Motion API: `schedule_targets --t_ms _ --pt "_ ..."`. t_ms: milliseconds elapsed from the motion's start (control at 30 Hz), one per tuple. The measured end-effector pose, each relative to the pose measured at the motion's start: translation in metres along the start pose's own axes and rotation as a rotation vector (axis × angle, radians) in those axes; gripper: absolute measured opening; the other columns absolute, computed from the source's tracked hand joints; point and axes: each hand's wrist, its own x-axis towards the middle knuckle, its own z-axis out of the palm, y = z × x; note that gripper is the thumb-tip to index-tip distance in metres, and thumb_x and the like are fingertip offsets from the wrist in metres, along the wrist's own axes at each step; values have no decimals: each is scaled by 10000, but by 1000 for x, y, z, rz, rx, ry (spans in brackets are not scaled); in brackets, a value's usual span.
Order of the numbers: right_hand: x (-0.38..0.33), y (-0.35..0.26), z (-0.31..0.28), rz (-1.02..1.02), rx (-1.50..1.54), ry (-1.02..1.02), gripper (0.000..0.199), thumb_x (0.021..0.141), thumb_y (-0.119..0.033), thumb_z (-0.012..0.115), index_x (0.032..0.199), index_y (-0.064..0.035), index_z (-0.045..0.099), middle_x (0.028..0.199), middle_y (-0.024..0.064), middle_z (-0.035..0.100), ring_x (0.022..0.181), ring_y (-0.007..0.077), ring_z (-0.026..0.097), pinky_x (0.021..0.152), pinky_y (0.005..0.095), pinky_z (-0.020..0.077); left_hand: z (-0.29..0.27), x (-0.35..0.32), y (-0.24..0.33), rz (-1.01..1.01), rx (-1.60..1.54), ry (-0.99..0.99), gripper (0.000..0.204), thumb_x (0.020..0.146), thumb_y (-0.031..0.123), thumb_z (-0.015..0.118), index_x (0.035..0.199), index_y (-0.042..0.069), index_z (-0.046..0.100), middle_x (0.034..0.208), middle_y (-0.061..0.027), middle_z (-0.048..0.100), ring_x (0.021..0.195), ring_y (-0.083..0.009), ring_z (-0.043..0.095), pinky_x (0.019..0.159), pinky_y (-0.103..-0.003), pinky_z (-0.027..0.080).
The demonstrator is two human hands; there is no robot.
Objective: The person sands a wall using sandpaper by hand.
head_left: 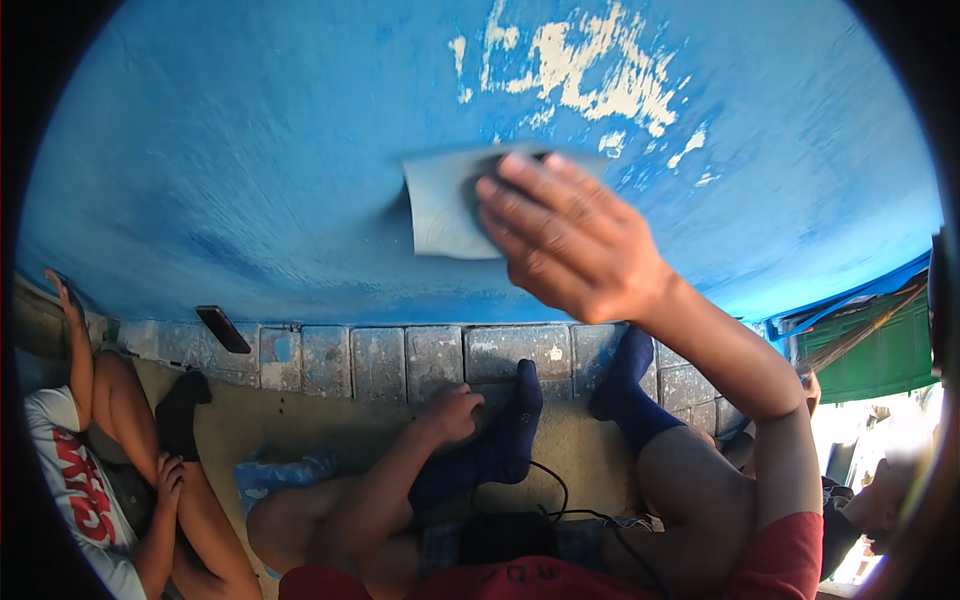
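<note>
My right hand (565, 240) presses a grey sheet of sandpaper (440, 210) flat against a big curved blue painted surface (250, 150), just below a patch where the paint has flaked to white (600, 70). My left hand (452, 412) rests low, fingers curled on my left foot in a dark blue sock (515, 425). My other socked foot (625, 395) is set against a row of grey stone blocks (380, 360) at the base of the blue surface.
A dark phone (223, 329) lies on the blocks at the left. Another person sits at the lower left, legs and a white shirt (75, 480) showing. A black cable (560, 500) runs over my lap. A green crate (880, 355) stands at the right.
</note>
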Motion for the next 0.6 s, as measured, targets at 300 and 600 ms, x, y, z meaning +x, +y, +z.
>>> schedule_targets --t_ms 300,600 --pt "12 3 -13 102 -74 0 354 756 -77 720 1108 -34 731 1268 116 672 1256 323 602 1069 472 476 7 2 4 -97 119 95 354 836 266 651 1137 87 701 1167 -176 604 1136 -375 572 985 -500 460" --pt "-10 -18 -16 313 -138 26 375 787 1 680 1159 -36 720 1306 129 659 1280 330 584 1076 480 457 11 -3 -2 -104 95 63 349 883 301 618 1048 10 716 1215 -218 605 1198 -386 553 1030 -494 452"
